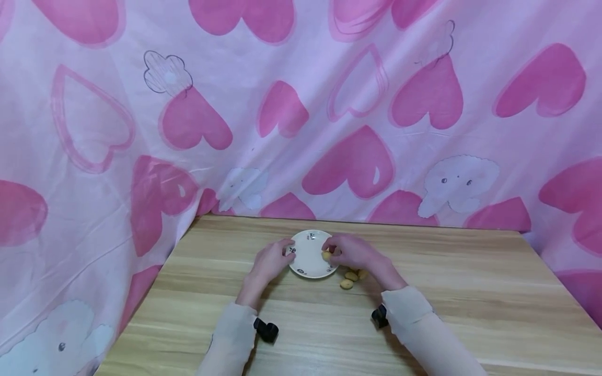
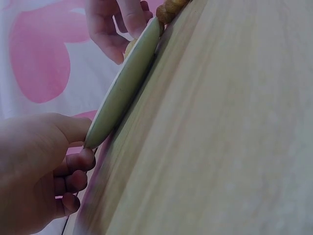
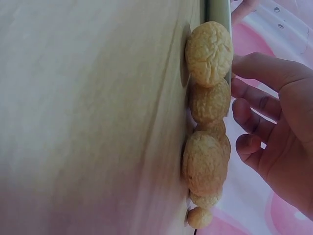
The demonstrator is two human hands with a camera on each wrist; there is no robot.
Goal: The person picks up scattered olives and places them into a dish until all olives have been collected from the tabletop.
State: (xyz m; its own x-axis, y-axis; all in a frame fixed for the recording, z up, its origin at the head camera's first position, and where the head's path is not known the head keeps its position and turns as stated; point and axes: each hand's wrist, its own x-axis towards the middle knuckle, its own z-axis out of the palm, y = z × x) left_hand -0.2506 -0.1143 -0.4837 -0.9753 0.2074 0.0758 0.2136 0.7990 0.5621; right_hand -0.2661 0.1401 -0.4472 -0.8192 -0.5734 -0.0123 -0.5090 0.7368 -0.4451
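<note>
While the wrinkled tan piece [image 1: 326, 255] sits at the fingertips of the right hand [image 1: 352, 250], over the right-hand part of the white plate [image 1: 310, 256], main risk judged to be a roll: rounded shape, small contact area, so an uneven release could send it across the plate or over the low rim. Whether it already bears on the plate: cannot tell, fingers mask its underside. Second risk: a tug by the left hand [image 1: 270, 261] could tip or slide the plate. Third: the loose pieces [image 1: 351, 275] lie just beside the right rim, under the right forearm; a low wrist could knock them along the wooden table [image 1: 301, 324].

Fingers, right: thumb and fingertips drawn nearly together, pinching the one piece; remaining fingers loosely bent, holding nothing visible. Fingers, left: thumb and a finger pinch the left rim, gap about the rim's thickness; the others curl outside the plate, carrying nothing. Outermost: heart-print cloth [image 1: 282, 31] behind the table, well apart from both hands
</note>
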